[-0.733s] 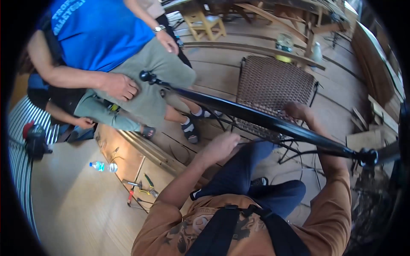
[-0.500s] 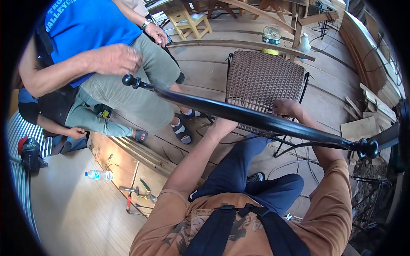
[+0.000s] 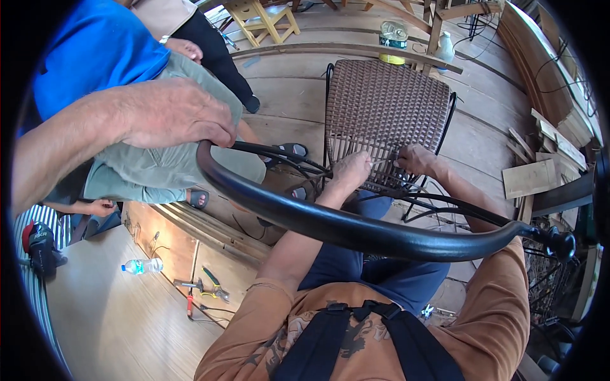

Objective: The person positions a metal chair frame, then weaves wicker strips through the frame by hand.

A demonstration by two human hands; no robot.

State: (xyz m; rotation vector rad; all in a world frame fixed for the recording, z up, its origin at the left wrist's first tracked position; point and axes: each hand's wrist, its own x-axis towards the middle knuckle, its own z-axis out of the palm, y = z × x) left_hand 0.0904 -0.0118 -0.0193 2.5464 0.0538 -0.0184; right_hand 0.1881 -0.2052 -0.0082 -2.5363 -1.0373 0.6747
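A chair seat (image 3: 387, 95) of woven brown wicker stands in front of me, its near part showing bare lengthwise strands. Over those strands my left hand (image 3: 351, 171) is closed in a pinch on a thin wicker strand (image 3: 383, 160). The strand runs across to my right hand (image 3: 416, 159), whose fingers are closed on it by the seat's right side. Between me and the seat arches a glossy black curved rail (image 3: 343, 232) of the chair frame, above my forearms. Another person's hand (image 3: 184, 117) grips the rail's left end.
A person in a blue shirt (image 3: 101, 57) stands close at my left. Pliers (image 3: 216, 286), a hammer and a water bottle (image 3: 142, 266) lie on boards at lower left. Wood scraps (image 3: 530, 178) are piled on the right. A yellow stool (image 3: 260, 22) and a tin (image 3: 393, 43) stand beyond.
The other person's hand has come down onto the rail's left end. The rail now appears lower and tilted. My hands have drawn closer to the seat's near strands, with a strand between them.
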